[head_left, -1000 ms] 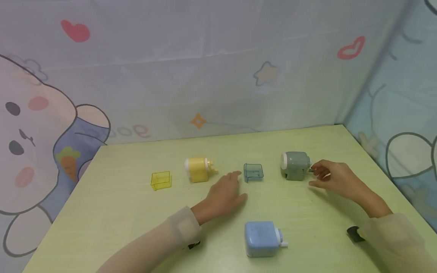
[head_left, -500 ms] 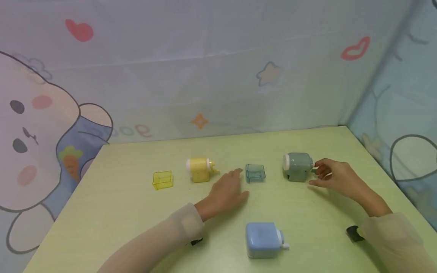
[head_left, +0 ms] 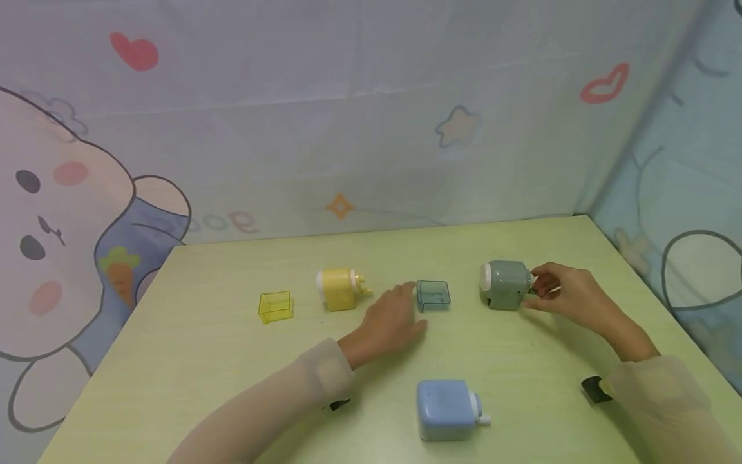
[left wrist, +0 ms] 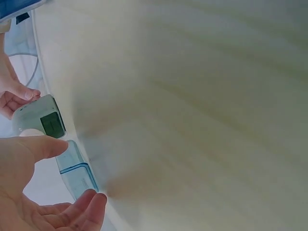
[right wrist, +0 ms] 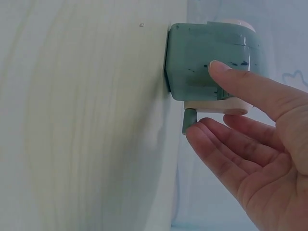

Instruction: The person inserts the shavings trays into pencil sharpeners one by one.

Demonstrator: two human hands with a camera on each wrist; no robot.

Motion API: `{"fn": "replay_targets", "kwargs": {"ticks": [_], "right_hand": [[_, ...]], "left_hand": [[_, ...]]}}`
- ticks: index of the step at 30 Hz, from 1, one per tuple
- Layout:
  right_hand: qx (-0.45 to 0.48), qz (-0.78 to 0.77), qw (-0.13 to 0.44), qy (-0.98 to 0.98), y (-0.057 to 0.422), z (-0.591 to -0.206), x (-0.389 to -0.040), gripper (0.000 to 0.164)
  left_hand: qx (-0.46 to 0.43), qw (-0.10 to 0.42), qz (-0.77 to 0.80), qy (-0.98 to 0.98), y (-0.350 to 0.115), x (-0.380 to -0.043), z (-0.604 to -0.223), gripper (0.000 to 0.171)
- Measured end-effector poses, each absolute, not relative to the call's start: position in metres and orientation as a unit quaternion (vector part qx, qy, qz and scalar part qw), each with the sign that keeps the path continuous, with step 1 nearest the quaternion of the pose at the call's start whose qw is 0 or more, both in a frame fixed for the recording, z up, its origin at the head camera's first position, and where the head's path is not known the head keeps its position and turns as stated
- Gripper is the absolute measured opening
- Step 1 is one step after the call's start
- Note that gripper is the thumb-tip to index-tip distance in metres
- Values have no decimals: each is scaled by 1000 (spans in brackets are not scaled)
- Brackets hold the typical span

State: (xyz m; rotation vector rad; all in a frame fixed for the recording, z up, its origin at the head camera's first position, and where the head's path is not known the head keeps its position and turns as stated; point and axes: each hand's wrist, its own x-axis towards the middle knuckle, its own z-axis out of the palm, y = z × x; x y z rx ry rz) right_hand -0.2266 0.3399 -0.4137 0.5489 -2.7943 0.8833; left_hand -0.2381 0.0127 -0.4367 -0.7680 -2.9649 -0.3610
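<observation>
Toward the far right of the table (head_left: pixel 174 361) stands the green sharpener (head_left: pixel 505 283), my right hand (head_left: pixel 574 293) with bent fingers at its crank (right wrist: pixel 189 120); whether they grip it I cannot tell. My right wrist view reveals dark specks on its smooth body, my left one its dark square recess. My left hand (head_left: pixel 390 322) is loose and unclenched, just beside the clear teal tray (head_left: pixel 433 303). Another see-through tray, yellow (head_left: pixel 275 308), sits left of the yellow sharpener (head_left: pixel 338 289). Only the head view shows the rounded, glossy blue sharpener (head_left: pixel 446 409) whole.
</observation>
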Motion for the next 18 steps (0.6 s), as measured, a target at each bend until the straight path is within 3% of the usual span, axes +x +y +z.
{"fn": "replay_targets", "kwargs": {"ticks": [18], "right_hand": [[184, 323, 75, -925, 333, -411, -232, 61]], "left_hand": [[-228, 44, -61, -971, 21, -248, -438, 69]]}}
